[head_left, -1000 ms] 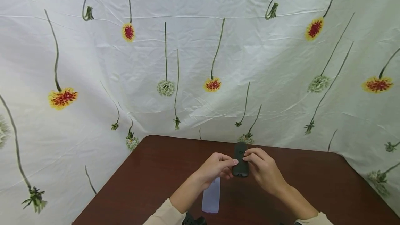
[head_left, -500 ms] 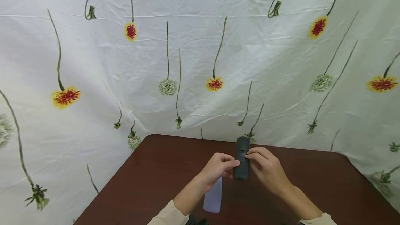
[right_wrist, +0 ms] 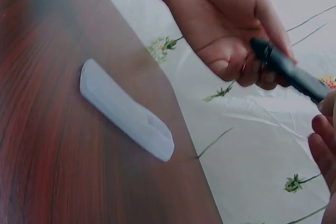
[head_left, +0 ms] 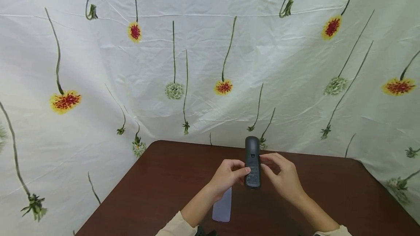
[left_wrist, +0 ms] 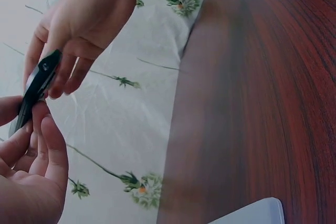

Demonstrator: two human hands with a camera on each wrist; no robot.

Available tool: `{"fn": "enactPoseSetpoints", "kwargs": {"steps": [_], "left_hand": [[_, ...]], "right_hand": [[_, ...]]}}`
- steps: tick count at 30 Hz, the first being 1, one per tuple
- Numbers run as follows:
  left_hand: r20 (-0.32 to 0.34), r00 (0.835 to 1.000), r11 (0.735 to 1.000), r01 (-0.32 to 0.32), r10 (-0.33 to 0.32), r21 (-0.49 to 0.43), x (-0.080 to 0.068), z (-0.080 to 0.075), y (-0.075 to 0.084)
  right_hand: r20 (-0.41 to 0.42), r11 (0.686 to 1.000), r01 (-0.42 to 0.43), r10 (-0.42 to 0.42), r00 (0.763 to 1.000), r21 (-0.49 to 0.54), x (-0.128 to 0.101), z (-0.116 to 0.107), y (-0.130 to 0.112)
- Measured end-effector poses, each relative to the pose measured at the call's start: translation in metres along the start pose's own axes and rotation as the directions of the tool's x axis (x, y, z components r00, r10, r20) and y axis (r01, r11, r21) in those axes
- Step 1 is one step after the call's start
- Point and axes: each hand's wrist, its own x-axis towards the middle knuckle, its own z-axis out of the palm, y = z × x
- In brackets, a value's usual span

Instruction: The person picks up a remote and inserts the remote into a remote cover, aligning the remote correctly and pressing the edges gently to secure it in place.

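Both hands hold a dark remote (head_left: 252, 163) upright above the table (head_left: 157, 188): the left hand (head_left: 226, 176) pinches its lower left edge between curled fingers and thumb, and the right hand (head_left: 282, 176) curls its fingers against the right edge. A pale cover (head_left: 222, 207) lies on the table just below the left fingers. The step looks like handling the remote's back; a next move would call for a steady left pinch while the right fingers work.

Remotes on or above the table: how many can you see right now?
2. The black remote is held upright between the left hand and right hand. The white remote lies flat on the table, partly hidden under the left wrist.
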Motion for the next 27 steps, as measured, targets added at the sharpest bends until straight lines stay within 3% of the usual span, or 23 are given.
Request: {"fn": "enactPoseSetpoints", "kwargs": {"steps": [2,4,7,10,13,20,27], "left_hand": [[-0.007,1.000,0.999,-0.030,0.030,0.042,0.000,0.000,-0.001],[-0.014,0.998,0.994,-0.054,0.056,0.095,0.000,0.001,-0.002],[-0.009,0.996,0.980,-0.082,0.085,0.179,-0.001,0.001,-0.003],[0.003,0.992,0.957,-0.123,0.127,0.264,-0.001,0.001,-0.004],[0.005,0.986,0.931,-0.161,0.169,0.328,0.000,0.001,-0.006],[-0.006,0.981,0.914,-0.176,0.192,0.366,0.000,-0.002,-0.008],[-0.005,0.984,0.927,-0.166,0.178,0.336,-0.006,-0.006,-0.002]], "right_hand": [[0.015,0.993,-0.110,0.109,0.994,0.038,0.001,0.000,-0.004],[0.047,0.967,-0.233,0.229,0.972,0.105,0.002,0.001,-0.007],[0.122,0.875,-0.420,0.402,0.908,0.240,0.005,0.003,-0.012],[0.192,0.776,-0.532,0.496,0.847,0.340,0.007,0.005,-0.014],[0.228,0.729,-0.573,0.526,0.819,0.374,0.009,0.007,-0.015],[0.228,0.724,-0.585,0.540,0.810,0.365,0.012,0.009,-0.021],[0.192,0.847,-0.506,0.476,0.858,0.162,0.014,0.008,-0.030]]}}
